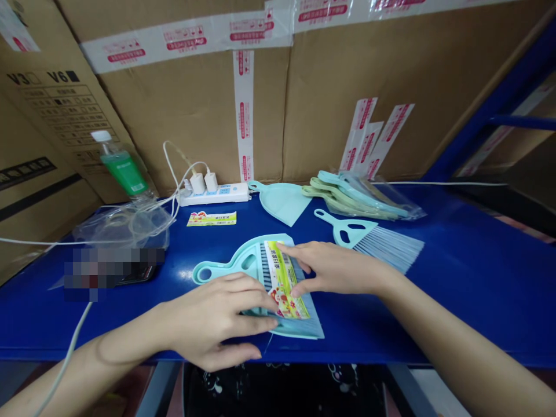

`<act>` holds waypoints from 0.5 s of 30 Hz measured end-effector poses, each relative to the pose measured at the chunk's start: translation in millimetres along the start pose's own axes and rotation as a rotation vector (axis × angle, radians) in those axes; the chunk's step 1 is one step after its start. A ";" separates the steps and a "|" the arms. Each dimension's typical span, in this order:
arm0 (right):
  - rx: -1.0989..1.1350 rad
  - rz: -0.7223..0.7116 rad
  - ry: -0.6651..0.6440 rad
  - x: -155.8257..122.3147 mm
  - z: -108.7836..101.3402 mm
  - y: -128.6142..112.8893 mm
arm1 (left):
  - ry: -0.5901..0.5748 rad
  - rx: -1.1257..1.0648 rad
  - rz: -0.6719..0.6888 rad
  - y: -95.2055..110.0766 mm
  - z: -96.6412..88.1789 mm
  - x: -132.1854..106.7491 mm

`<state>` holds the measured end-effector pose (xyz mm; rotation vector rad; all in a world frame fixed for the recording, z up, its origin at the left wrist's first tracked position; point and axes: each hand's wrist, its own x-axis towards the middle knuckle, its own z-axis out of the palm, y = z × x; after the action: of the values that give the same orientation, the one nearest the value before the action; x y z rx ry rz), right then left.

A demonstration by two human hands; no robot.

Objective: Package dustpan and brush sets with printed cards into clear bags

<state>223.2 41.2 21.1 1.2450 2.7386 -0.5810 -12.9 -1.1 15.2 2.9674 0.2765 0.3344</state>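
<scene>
A light-blue dustpan [282, 237] lies near the table's front edge, its handle pointing left, with a matching hand brush [311, 313] nested in it. Across the bristles rests a yellow-green printed label card [284, 272]. My right hand [324, 266] reaches in from the right, fingers apart, fingertips touching the card's upper part and right edge. Over the dustpan's lower left lies my left hand [230, 315], fingers spread, its fingertips at the card's lower left corner. It covers part of the dustpan and brush.
Behind are another dustpan [282, 200], a loose hand brush [373, 237], bagged green and blue sets [365, 194] and a second label card [212, 218]. A power strip [217, 194], green-labelled bottle [124, 168], clear plastic [125, 226] and cables stand left. Cardboard boxes [186, 104] wall the back.
</scene>
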 end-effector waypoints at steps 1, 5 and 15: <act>-0.011 0.001 -0.003 0.0 0.0 -0.1 | -0.001 0.003 -0.008 0.9 0.1 -0.5; -0.043 0.006 -0.003 0.3 0.9 -0.7 | -0.030 0.041 -0.045 3.6 2.7 -1.3; -0.040 -0.005 0.040 0.6 4.9 0.0 | -0.061 0.055 -0.082 8.3 10.8 6.1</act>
<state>222.4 39.9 16.5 1.2544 2.7721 -0.5041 -3.2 -9.2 7.4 3.0027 0.4052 0.2299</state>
